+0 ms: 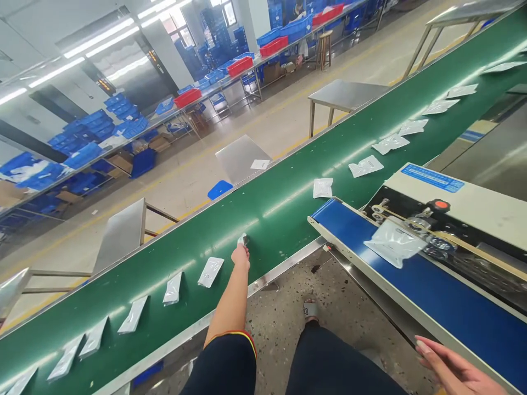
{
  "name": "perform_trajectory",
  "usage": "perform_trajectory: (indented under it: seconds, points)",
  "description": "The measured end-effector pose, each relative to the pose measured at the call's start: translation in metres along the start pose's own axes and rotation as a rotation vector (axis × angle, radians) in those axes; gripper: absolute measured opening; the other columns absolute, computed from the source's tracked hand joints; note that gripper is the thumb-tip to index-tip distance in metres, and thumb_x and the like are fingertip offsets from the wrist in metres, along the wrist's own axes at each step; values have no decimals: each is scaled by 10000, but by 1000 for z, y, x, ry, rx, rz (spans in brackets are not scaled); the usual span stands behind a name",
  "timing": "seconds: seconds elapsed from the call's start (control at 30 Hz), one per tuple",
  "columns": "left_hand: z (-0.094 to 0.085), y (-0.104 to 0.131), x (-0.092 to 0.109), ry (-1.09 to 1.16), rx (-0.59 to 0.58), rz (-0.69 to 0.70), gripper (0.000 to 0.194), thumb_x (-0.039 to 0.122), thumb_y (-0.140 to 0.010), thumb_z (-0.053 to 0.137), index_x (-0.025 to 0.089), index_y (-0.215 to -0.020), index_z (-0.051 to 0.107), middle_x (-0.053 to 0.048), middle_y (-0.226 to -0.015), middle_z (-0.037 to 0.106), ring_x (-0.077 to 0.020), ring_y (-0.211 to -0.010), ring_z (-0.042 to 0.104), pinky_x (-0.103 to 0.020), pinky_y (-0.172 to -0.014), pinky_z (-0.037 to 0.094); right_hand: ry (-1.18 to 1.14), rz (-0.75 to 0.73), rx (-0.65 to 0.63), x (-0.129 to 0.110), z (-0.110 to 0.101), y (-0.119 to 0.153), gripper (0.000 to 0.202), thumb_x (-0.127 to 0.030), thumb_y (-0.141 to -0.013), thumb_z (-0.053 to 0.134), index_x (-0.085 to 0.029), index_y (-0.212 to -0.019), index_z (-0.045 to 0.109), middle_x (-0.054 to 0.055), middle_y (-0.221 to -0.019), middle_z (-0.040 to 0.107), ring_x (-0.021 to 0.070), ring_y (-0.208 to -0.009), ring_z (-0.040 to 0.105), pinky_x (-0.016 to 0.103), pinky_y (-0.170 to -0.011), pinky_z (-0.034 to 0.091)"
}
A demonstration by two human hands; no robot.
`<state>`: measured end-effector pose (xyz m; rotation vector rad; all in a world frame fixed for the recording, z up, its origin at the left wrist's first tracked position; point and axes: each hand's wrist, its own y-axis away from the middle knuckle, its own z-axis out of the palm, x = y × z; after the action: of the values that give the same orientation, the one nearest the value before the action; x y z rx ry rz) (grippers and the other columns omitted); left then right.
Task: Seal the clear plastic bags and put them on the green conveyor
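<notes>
The left hand [241, 255] pinches a small clear plastic pouch [242, 239] over the green conveyor belt [280, 206], arm stretched to reach its row; the right hand [448, 368] hangs open, empty.

Pouches [210, 271] lie in a row on the long belt [280, 206], the sealing machine [444, 219] at three o'clock of it.

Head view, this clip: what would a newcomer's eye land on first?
The long green conveyor belt running diagonally across the picture, dotted with a row of clear sealed pouches. At its middle the left hand reaches out with a small pouch at its fingertips. On the right, a blue sealer belt carries a larger clear bag, with the open right hand below it.
</notes>
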<state>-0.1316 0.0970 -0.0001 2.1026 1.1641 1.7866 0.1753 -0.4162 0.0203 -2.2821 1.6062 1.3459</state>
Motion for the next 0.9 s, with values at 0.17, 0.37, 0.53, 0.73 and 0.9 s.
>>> perform_trajectory:
  seconds: [0.17,0.37,0.53,0.73,0.9]
  points:
    - [24,115,-31,-96,-455,106,161,294,-754,780,180,-726,669,15,-628,601,-121,-548,527,-226,-526,394,-90,-242,-76,-73,5,10,527,-774,-880,663,-335,-1047,900,75,-1080,869,364,-975,839,462,-849,716]
    - [57,291,-97,-481,-1223,229,258,403,-735,709,216,-612,582,23,-572,542,-123,-532,471,-253,-525,342,-87,-689,225,-89,11,-1,436,-581,-1072,586,-298,-1321,804,106,-1416,770,346,-1319,719,543,-1134,605]
    - [86,389,-117,-708,-1425,345,308,381,-756,702,239,-583,489,65,-530,414,-104,-530,324,-265,-516,237,-78,-600,441,-27,-32,5,408,-585,-1047,631,-284,-1276,786,126,-1348,779,369,-1257,736,567,-1079,629]
    - [103,452,-144,-939,-1551,456,301,310,-808,664,235,-568,498,69,-502,343,-120,-542,293,-284,-537,229,-181,-465,306,24,-79,42,475,-627,-1025,660,-283,-1316,811,142,-1356,791,358,-1244,760,483,-1037,670]
    - [117,483,-188,-887,-1568,442,417,384,-866,711,225,-561,476,64,-545,338,-118,-572,306,-276,-565,266,-299,-327,375,47,-92,60,520,-679,-1056,587,-279,-1254,854,125,-1318,816,336,-1236,774,459,-1084,649]
